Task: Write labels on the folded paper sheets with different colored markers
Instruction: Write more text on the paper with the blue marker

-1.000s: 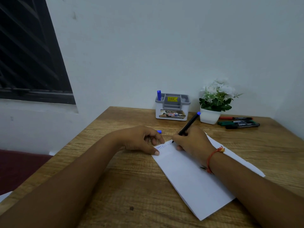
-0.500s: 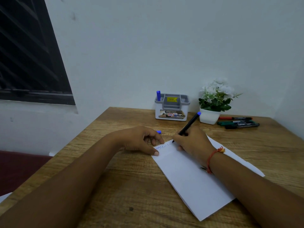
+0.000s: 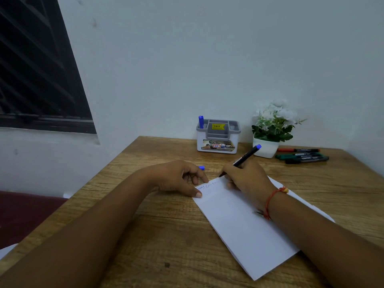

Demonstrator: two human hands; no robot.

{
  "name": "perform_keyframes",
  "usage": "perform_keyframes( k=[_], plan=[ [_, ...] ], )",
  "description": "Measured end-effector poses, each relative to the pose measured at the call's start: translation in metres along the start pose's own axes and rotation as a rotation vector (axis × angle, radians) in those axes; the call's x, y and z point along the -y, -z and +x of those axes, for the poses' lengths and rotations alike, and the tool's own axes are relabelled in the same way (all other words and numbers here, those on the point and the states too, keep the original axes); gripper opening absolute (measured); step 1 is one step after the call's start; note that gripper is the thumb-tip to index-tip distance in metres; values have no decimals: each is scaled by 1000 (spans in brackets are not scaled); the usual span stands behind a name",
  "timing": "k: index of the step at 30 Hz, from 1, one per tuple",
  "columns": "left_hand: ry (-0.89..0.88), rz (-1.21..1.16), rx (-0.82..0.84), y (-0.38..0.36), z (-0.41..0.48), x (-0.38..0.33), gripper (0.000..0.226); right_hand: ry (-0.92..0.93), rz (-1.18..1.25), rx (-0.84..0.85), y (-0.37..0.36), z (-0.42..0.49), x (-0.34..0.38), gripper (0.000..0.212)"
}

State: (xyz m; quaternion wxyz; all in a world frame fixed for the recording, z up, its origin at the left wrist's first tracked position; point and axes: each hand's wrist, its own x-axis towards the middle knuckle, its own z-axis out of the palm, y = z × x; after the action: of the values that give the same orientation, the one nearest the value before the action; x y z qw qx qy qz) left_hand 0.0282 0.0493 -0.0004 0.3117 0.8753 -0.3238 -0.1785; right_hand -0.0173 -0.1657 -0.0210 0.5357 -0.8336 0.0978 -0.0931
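Pinching the marker (image 3: 245, 157) in curled right hand (image 3: 247, 180) fingers (image 3: 229, 171), tip touching the sheet (image 3: 245, 225) at its far edge, left hand (image 3: 176, 177) thumb pressing the corner onto the tabletop (image 3: 176, 246), sheet running lengthwise toward near right.

Your right hand (image 3: 247, 179) swallows the middle of the blue marker (image 3: 246, 157) — only the tip ahead of the grip and the blue end behind it show. The blue writing (image 3: 207, 186) just left of the tip is too small to read. Past your left hand (image 3: 178, 177) a small blue piece (image 3: 201, 167) peeks out; whether the curled fingers hold it is hidden. Your right forearm covers part of the folded paper (image 3: 243, 225) — both forearms run off the bottom edge.
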Motion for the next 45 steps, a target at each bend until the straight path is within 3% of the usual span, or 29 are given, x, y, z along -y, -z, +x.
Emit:
perform_keyframes(
  k=[11,22,29,31,35,39,42,45],
  plan=[
    [11,22,6,0,1,0,43,23,-80,35,-1,1,2,17],
    [27,44,17,1,0,-2,44,52,-110,10,-1,-3,5,5],
    [21,32,10,0,-1,-1,42,-32,144,15,3,-2,4,5],
    [19,1,-69,0,-2,-2,37,-23,200,22,3,-1,3,7],
    [60,52,-487,0,2,5,26,33,270,39,3,-3,2,10],
    [134,307,-438,-2,8,18,36,-20,354,76,3,-6,7,11],
    [122,300,-435,-2,10,16,26,-98,457,78,4,-6,11,23],
    [83,240,-471,-3,11,14,17,-52,461,66,5,-8,8,15]
  ],
)
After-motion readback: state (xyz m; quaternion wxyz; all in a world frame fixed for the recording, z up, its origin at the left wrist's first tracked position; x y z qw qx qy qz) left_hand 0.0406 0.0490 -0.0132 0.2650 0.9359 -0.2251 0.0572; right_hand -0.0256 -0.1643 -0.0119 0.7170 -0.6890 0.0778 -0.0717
